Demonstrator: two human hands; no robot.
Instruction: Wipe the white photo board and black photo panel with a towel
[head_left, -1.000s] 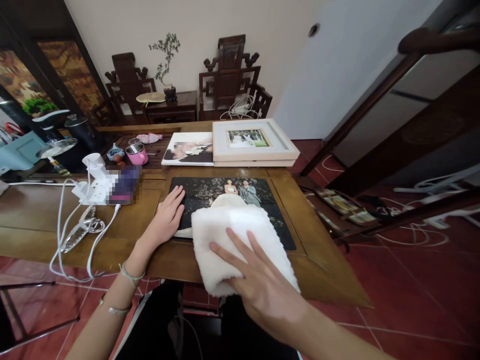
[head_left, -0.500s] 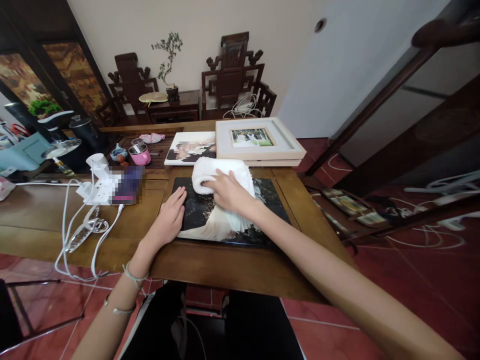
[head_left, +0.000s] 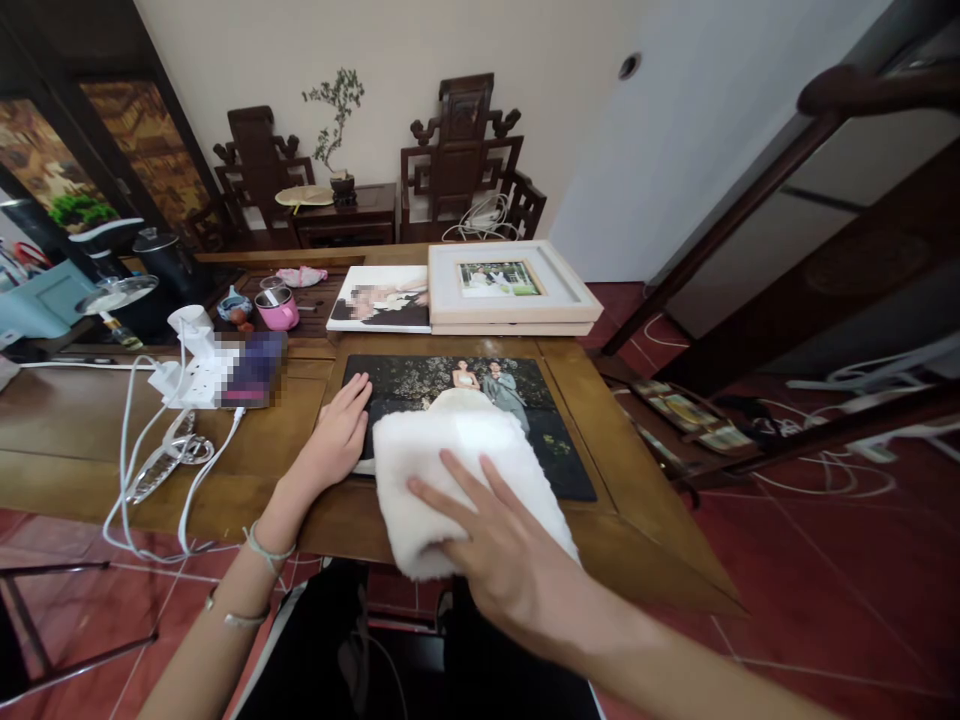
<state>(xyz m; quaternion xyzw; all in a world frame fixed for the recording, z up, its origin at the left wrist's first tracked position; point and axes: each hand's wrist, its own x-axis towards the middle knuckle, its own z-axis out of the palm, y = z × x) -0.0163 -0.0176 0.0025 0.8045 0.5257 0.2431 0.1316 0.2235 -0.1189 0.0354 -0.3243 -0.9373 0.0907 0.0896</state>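
A dark, glossy wedding photo panel (head_left: 480, 400) lies flat on the wooden table (head_left: 90, 440). My left hand (head_left: 336, 440) rests flat on the panel's left edge, fingers stretched out. My right hand (head_left: 495, 545) presses down on a fluffy white towel (head_left: 442, 470), fingers spread over it. The towel covers the panel's near edge and hangs over the table's front edge.
Behind the panel lie a second photo print (head_left: 381, 298) and a white framed picture (head_left: 510, 285). A pink mug (head_left: 276, 308), a white power strip (head_left: 191, 375) with trailing cables (head_left: 135, 480) and a blurred purple item sit at the left. Carved chairs stand at the back wall.
The towel under my right hand went from the panel's near edge to its far edge and has come back to the near edge. My left hand stayed put.
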